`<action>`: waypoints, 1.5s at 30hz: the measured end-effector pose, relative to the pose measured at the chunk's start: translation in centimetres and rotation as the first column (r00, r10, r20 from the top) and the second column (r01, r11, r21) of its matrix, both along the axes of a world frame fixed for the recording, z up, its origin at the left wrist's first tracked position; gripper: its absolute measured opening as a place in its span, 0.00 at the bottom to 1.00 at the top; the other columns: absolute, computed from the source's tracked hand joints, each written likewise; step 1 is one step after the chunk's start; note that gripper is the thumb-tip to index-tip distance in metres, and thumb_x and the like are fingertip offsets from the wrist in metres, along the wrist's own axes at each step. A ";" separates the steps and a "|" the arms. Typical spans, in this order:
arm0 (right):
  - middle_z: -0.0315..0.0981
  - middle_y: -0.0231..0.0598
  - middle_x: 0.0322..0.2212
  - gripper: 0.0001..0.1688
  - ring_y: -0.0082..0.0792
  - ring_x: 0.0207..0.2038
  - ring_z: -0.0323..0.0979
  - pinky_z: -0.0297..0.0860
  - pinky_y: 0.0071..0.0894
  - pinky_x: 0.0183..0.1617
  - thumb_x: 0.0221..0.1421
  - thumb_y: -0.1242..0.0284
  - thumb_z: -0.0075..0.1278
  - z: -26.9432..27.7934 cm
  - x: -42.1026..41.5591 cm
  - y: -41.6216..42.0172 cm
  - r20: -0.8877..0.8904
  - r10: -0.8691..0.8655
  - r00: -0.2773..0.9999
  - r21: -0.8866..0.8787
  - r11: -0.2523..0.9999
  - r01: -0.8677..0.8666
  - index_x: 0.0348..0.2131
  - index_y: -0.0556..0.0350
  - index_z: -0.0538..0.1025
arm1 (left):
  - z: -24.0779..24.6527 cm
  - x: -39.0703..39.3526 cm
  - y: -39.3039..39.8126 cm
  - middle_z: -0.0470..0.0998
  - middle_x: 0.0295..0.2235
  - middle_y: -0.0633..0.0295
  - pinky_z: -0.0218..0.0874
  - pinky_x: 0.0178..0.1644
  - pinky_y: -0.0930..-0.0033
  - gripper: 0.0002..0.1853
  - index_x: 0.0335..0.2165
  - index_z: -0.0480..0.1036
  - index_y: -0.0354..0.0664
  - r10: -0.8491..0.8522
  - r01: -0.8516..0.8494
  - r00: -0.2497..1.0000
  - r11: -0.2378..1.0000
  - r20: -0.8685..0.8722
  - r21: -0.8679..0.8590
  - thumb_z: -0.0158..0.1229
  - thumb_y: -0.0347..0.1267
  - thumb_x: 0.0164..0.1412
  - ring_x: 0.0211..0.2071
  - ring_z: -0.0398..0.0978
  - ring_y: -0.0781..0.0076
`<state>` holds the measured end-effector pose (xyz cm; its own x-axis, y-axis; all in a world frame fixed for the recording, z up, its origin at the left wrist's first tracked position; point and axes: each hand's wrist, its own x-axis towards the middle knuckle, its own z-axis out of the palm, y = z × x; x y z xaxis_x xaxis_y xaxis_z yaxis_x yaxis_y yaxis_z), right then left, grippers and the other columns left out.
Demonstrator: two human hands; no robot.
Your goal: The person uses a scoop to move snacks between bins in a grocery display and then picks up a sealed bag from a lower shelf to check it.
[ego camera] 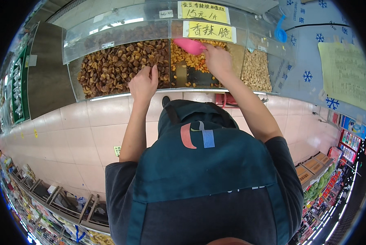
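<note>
My right hand [218, 61] grips the handle of a pink plastic scoop [189, 46]. The scoop lies over a bin of small orange-yellow crisp snacks [198, 62], and part of its bowl is behind the clear lid. Dark bin floor [201, 79] shows at the front of that compartment. Over the front of the neighbouring bin of brown fried broad beans [109, 69] is my left hand [143, 82], thumb raised and fingers curled. Its fingertips are hidden, so whether it holds anything cannot be seen.
Clear lids [134, 35] with yellow handwritten signs [209, 31] overhang the bins. Pale peanuts [256, 70] fill the right bin. A blue scoop [281, 35] and a paper sheet [345, 73] lie farther right. Red equipment [227, 99] stands beneath the counter.
</note>
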<state>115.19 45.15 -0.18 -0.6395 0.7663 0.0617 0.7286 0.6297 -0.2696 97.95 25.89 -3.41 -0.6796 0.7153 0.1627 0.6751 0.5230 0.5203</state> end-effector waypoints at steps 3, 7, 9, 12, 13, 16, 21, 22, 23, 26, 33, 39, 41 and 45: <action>0.77 0.54 0.28 0.15 0.53 0.33 0.76 0.72 0.51 0.37 0.60 0.65 0.47 1.4 2.0 0.1 -0.142 0.044 0.989 0.072 0.997 -0.034 0.43 0.46 0.79 | -0.1 0.2 0.0 0.76 0.21 0.53 0.64 0.26 0.52 0.22 0.21 0.71 0.42 0.001 -0.001 1.000 1.000 0.012 0.001 0.50 0.46 0.63 0.24 0.75 0.47; 0.77 0.52 0.29 0.13 0.53 0.36 0.77 0.72 0.51 0.38 0.56 0.69 0.48 5.1 4.2 -0.7 0.319 0.183 0.930 -0.196 0.973 -0.125 0.40 0.50 0.79 | -0.2 0.2 -0.2 0.76 0.22 0.53 0.64 0.26 0.51 0.22 0.22 0.71 0.42 0.013 -0.012 1.000 1.000 0.007 -0.022 0.50 0.46 0.63 0.24 0.75 0.46; 0.77 0.52 0.29 0.11 0.53 0.36 0.77 0.72 0.51 0.39 0.54 0.72 0.49 3.5 5.3 -1.2 0.502 0.289 0.815 -0.274 0.947 -0.167 0.37 0.52 0.79 | -0.1 0.2 -0.1 0.76 0.22 0.53 0.64 0.26 0.52 0.22 0.22 0.72 0.42 0.014 -0.014 1.000 1.000 0.001 -0.019 0.50 0.46 0.63 0.24 0.75 0.46; 0.76 0.52 0.28 0.12 0.52 0.31 0.78 0.73 0.49 0.33 0.52 0.74 0.47 0.7 4.4 -1.4 0.408 0.228 0.884 -0.057 0.973 -0.225 0.37 0.54 0.77 | 0.0 0.2 0.0 0.76 0.22 0.53 0.64 0.26 0.52 0.22 0.22 0.72 0.42 0.018 -0.018 1.000 1.000 0.005 -0.016 0.50 0.47 0.63 0.24 0.75 0.47; 0.76 0.52 0.27 0.12 0.52 0.30 0.78 0.73 0.48 0.31 0.52 0.74 0.47 0.3 4.1 -1.3 0.337 0.188 0.922 0.022 0.978 -0.207 0.38 0.54 0.77 | 0.2 0.2 0.0 0.76 0.22 0.53 0.64 0.26 0.52 0.22 0.22 0.72 0.42 0.013 -0.013 1.000 1.000 0.008 -0.017 0.50 0.47 0.63 0.24 0.75 0.47; 0.75 0.52 0.27 0.12 0.51 0.28 0.77 0.73 0.48 0.28 0.55 0.71 0.47 -1.6 3.8 0.9 0.236 0.092 0.967 0.124 0.985 -0.123 0.40 0.52 0.75 | 0.0 0.2 0.0 0.76 0.21 0.53 0.64 0.26 0.52 0.22 0.22 0.72 0.42 0.002 -0.002 1.000 1.000 0.007 -0.004 0.50 0.47 0.63 0.24 0.75 0.47; 0.75 0.50 0.29 0.12 0.52 0.28 0.77 0.74 0.47 0.30 0.57 0.71 0.46 2.3 4.6 0.7 0.129 -0.061 0.990 0.215 0.976 0.032 0.41 0.49 0.74 | -0.3 0.1 0.1 0.75 0.20 0.53 0.64 0.26 0.52 0.22 0.21 0.71 0.42 0.005 -0.005 1.000 1.000 -0.010 0.010 0.50 0.47 0.63 0.23 0.75 0.47; 0.75 0.49 0.29 0.12 0.52 0.28 0.76 0.73 0.48 0.31 0.58 0.69 0.46 3.1 5.0 0.9 0.101 -0.048 0.994 0.228 0.973 0.024 0.42 0.47 0.75 | -0.3 0.0 0.0 0.75 0.20 0.53 0.64 0.26 0.52 0.22 0.21 0.71 0.42 -0.001 0.001 1.000 1.000 -0.008 0.017 0.50 0.47 0.63 0.23 0.75 0.47; 0.75 0.49 0.29 0.13 0.53 0.28 0.76 0.72 0.48 0.31 0.60 0.66 0.46 3.5 5.6 1.1 0.074 -0.035 0.997 0.240 0.971 0.016 0.43 0.45 0.75 | -0.3 0.1 -0.1 0.76 0.20 0.55 0.64 0.25 0.52 0.22 0.21 0.71 0.42 -0.002 0.003 1.000 1.000 -0.022 0.008 0.50 0.46 0.63 0.22 0.75 0.48; 0.76 0.48 0.29 0.16 0.51 0.30 0.77 0.73 0.47 0.33 0.57 0.68 0.49 4.4 7.5 0.3 0.361 0.054 0.931 0.074 0.994 -0.087 0.46 0.45 0.75 | -0.3 0.1 -0.3 0.77 0.21 0.58 0.64 0.23 0.53 0.20 0.20 0.71 0.43 -0.002 0.002 0.999 1.000 -0.054 -0.003 0.52 0.44 0.63 0.21 0.75 0.49; 0.77 0.47 0.23 0.10 0.48 0.29 0.78 0.74 0.46 0.32 0.51 0.76 0.46 2.0 7.4 -1.2 0.352 0.121 0.928 0.078 0.984 -0.158 0.35 0.57 0.75 | 0.0 0.2 0.0 0.77 0.21 0.58 0.65 0.24 0.53 0.20 0.21 0.71 0.43 -0.008 0.008 0.999 1.000 -0.033 0.010 0.51 0.44 0.63 0.21 0.75 0.50; 0.76 0.51 0.27 0.17 0.51 0.28 0.77 0.74 0.49 0.29 0.51 0.71 0.52 3.2 6.8 1.1 0.229 -0.067 0.971 0.218 0.976 0.016 0.43 0.51 0.75 | 0.0 0.1 -0.1 0.77 0.22 0.57 0.65 0.25 0.53 0.20 0.21 0.72 0.43 -0.010 0.010 0.999 1.000 -0.036 -0.016 0.51 0.44 0.63 0.22 0.76 0.49; 0.77 0.49 0.26 0.13 0.49 0.29 0.78 0.74 0.47 0.30 0.52 0.72 0.50 5.2 6.8 0.4 0.299 -0.031 0.954 0.196 0.980 -0.030 0.40 0.52 0.76 | -0.1 0.2 -0.1 0.77 0.22 0.57 0.65 0.25 0.53 0.20 0.21 0.71 0.43 -0.002 0.001 1.000 1.000 -0.032 -0.016 0.51 0.44 0.63 0.22 0.76 0.49; 0.79 0.44 0.26 0.10 0.44 0.31 0.80 0.75 0.41 0.31 0.55 0.71 0.46 4.6 6.9 -0.7 0.603 0.158 0.782 -0.033 0.984 -0.174 0.32 0.53 0.78 | -0.3 0.2 -0.2 0.77 0.22 0.57 0.65 0.25 0.53 0.20 0.21 0.71 0.43 0.001 -0.002 0.999 1.000 -0.040 -0.025 0.51 0.44 0.63 0.23 0.76 0.49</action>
<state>122.04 44.48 4.43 -0.6704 0.6480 -0.3616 0.6212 0.7566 0.2042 98.11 25.74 -3.69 -0.6744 0.7182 0.1714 0.6939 0.5370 0.4797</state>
